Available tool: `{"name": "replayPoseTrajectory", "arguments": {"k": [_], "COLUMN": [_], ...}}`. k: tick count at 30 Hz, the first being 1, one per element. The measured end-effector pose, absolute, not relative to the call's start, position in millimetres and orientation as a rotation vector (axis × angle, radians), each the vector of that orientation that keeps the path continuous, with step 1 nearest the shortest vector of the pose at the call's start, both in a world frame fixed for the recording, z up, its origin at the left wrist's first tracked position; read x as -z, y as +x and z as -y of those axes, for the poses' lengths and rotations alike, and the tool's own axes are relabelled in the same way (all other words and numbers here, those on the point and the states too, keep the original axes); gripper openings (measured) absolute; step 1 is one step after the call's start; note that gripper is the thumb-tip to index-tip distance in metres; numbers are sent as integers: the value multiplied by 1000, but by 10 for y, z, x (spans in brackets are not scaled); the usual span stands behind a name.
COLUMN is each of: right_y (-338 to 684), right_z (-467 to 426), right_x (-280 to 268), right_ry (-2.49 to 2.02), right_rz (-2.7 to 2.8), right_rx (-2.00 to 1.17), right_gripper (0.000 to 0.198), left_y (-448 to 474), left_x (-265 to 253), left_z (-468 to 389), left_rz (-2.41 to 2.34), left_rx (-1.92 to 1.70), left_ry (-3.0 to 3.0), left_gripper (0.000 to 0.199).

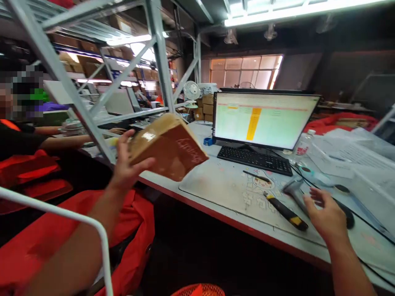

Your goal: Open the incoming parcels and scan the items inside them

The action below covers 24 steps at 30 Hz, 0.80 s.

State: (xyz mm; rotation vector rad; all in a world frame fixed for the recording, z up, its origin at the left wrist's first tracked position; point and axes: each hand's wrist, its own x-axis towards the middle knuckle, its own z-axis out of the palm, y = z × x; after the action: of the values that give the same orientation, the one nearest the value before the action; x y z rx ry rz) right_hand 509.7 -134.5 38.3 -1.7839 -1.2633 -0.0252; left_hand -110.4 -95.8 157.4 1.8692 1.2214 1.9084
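My left hand point(128, 162) grips a brown cardboard box point(169, 150) by its left end, fingers and thumb spread around it. The box is tilted in the air over the desk's left front edge, with clear tape on top and handwriting on its side. Over the right part of the desk, my right hand point(328, 213) has loosely curled fingers that stand apart, with nothing visible in them. Its fingertips are close to a grey handheld barcode scanner point(294, 191); whether they touch is unclear. A black-and-yellow utility knife point(286, 211) and a pen point(256, 176) lie left of that hand.
Behind the mat point(212, 191) stand a keyboard point(254, 159) and a monitor point(265, 119). A black mouse point(348, 213) is partly behind my right hand. Papers and a bottle point(304, 144) are at right. A metal rack post point(61, 78) rises at left, near a co-worker's arm point(66, 142).
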Motion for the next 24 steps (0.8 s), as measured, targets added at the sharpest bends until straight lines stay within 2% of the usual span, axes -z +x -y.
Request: {"name": "replayPoseTrajectory", "arguments": {"k": [3,6,12,16,18,20,24], "right_y": [5385,5416,5297,5138,5042,4995,5211], "right_z": [1372,1402,1273,1032,919,832,774], "right_x": [-283,-174,-246,-360,-371,-395,-698], "right_ry": [-2039,-2252,-2492,-2518,-2541,-2549,-2381], "right_rz": [1366,1472,1545,1588,1555,1483,1430], "right_rx": [120,51,70,-39,-69,-76,-105], "right_gripper": [71,76,73,67,60,54,38], "left_y": [-183,543,1202,1472,1525,1517,1442], "left_x": [-1411,-1199,-922,-493,-198,69,351], "left_z": [286,75,917,1565,1736,1807,1790], "left_rz": [-959,-887,-690,-292,-202,-235,-333], "left_rx": [-1739,-1585,-1520,-1295,-1175,-1025,-843], "left_ry": [1876,1945,2670,3120,3236,3247,3167], "left_gripper": [122,119,105,68,57,59,80]}}
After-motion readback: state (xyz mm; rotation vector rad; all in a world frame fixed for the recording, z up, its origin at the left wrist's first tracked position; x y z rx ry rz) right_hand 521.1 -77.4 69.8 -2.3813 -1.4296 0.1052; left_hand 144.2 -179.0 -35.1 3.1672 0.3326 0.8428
